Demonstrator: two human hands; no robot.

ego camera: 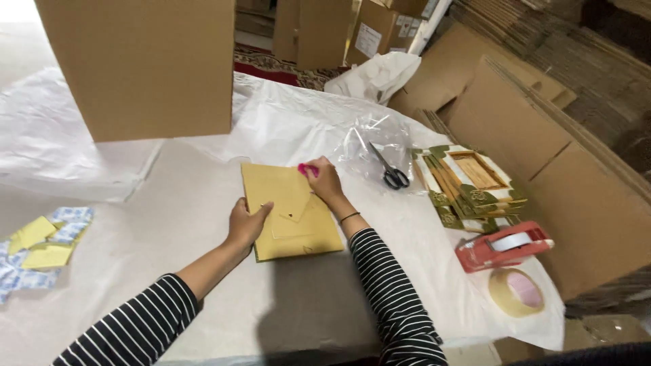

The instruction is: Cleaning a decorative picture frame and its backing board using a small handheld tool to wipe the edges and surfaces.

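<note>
A flat tan cardboard packet lies at the centre of the frame on the table, which is covered in smooth white sheeting. The left hand presses on the packet's left edge, its fingers laid flat and slightly spread, thumb on the top face. The right hand rests at the packet's upper right corner with its fingers closed around a small pink tool; only the pink tip shows. On the packet's face a triangular flap of the same tan board points downward.

In the upper left of the frame a large plain brown carton stands upright on the table. At the far left edge lie pale yellow squares on small blue-and-white sachets. Right of centre, black-handled scissors rest on a crinkled clear plastic bag. Just beyond them sits a stack of cream, green and gold decorated frames with wooden-toned centres. In the lower right are a red tape dispenser and a roll of tan tape lying flat. Corrugated cardboard sheets lean along the right side, and a box with a white rectangular label stands at upper centre.
</note>
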